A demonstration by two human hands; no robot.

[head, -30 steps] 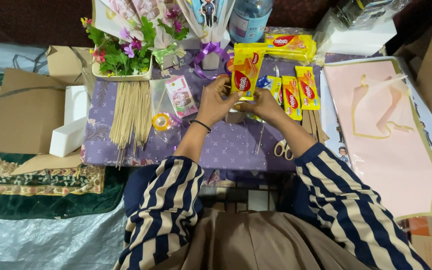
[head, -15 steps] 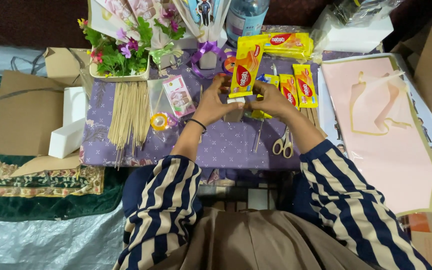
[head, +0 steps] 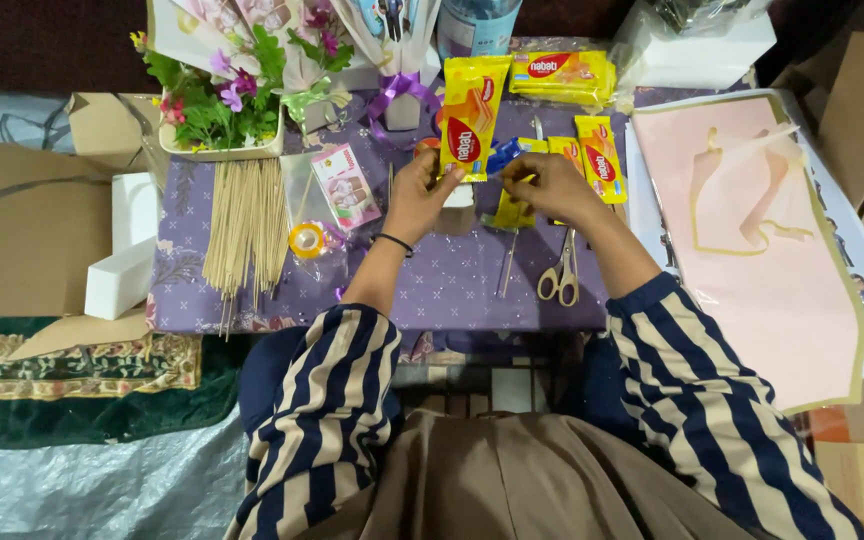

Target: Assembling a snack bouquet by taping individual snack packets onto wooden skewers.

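Observation:
My left hand (head: 428, 190) grips the lower end of a yellow snack packet (head: 470, 118) that stands upright over the purple table (head: 422, 285). My right hand (head: 542, 185) is close beside it and pinches a small blue wrapper (head: 503, 156) that touches the packet's edge. Under my hands lie a small white block (head: 459, 196) and a wooden stick (head: 507, 268). More yellow packets (head: 599, 155) lie just right of my right hand.
A bundle of wooden skewers (head: 247, 225), a tape roll (head: 306, 240) and a pink card (head: 347, 187) lie at the left. Scissors (head: 560, 280) sit at the front right. Flowers (head: 220, 95), a purple ribbon (head: 397, 95), pink paper (head: 752, 230) and cardboard (head: 27, 230) surround the table.
Both hands have lifted the yellow packet slightly away from me and upright. My right hand has come in against the packet's edge with the blue wrapper.

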